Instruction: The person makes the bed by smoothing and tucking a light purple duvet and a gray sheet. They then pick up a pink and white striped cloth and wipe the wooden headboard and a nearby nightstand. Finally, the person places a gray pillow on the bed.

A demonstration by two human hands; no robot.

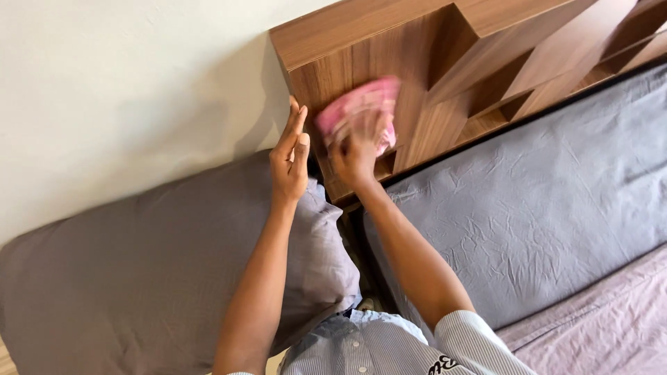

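My right hand [353, 156] presses a pink cloth [361, 111] flat against the front face of a brown wooden headboard [361, 42]. The cloth is blurred by motion. My left hand [290, 156] rests with its fingers straight and together along the headboard's left edge, beside the wall, holding nothing. A grey pillow [139, 271] lies under my left forearm.
The headboard has open wooden compartments [486, 83] running to the right. A grey mattress sheet [542, 187] fills the right side, with a mauve blanket [611, 326] at the lower right. A pale wall [104, 90] stands at the left.
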